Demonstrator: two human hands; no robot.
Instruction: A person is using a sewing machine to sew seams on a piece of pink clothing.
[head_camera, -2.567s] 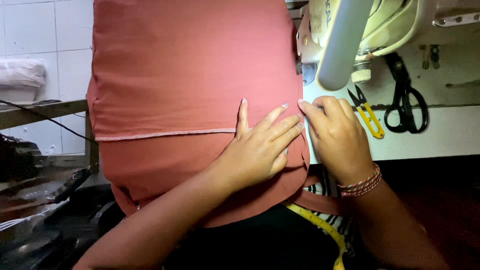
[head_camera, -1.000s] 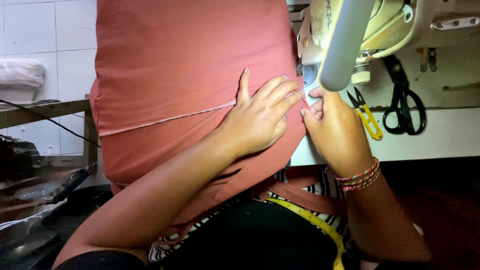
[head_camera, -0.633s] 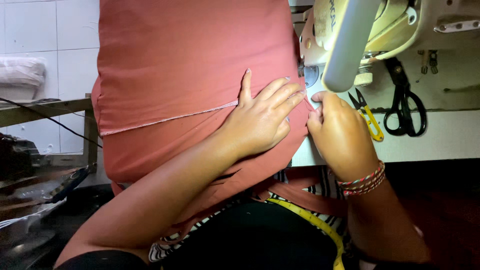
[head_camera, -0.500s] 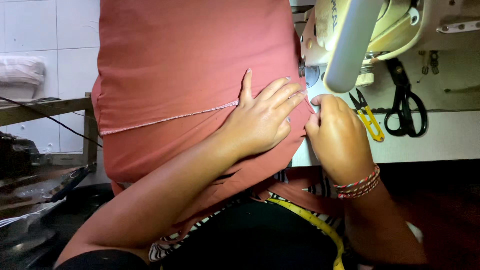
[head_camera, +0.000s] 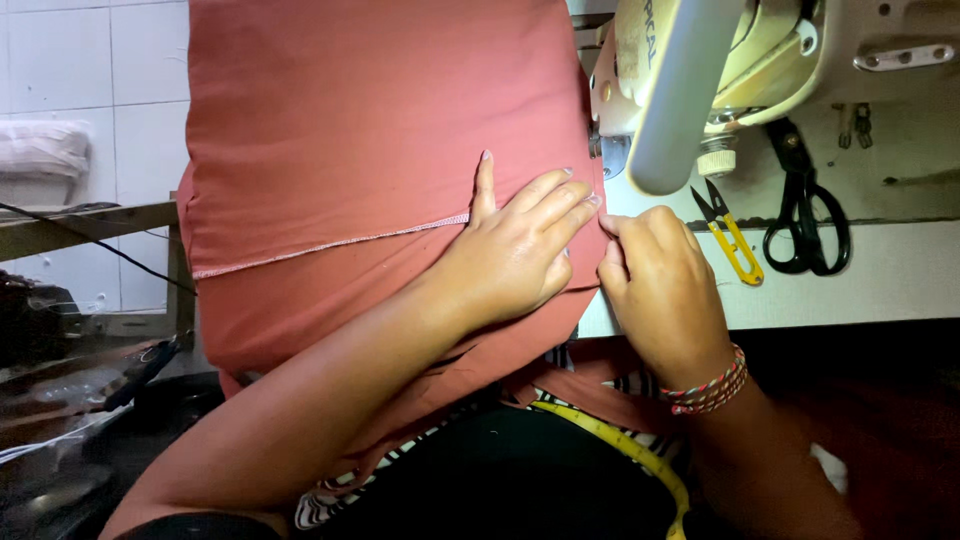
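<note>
A large piece of terracotta-red fabric (head_camera: 360, 130) lies spread over the sewing table and hangs toward my lap. A pale stitched seam (head_camera: 320, 245) runs across it. My left hand (head_camera: 515, 245) lies flat on the cloth, fingers spread, pressing it down beside the needle area. My right hand (head_camera: 660, 285) pinches the fabric's right edge just below the cream sewing machine head (head_camera: 700, 70), fingertips touching those of the left hand.
Yellow thread snips (head_camera: 730, 235) and black scissors (head_camera: 805, 215) lie on the white table (head_camera: 860, 285) to the right. A yellow measuring tape (head_camera: 620, 450) drapes across my lap. Tiled wall, a wooden shelf (head_camera: 80, 225) and dark clutter sit at left.
The fabric has shifted slightly toward the machine. My right hand has closed its fingers onto the cloth edge and moved up against the left hand's fingertips.
</note>
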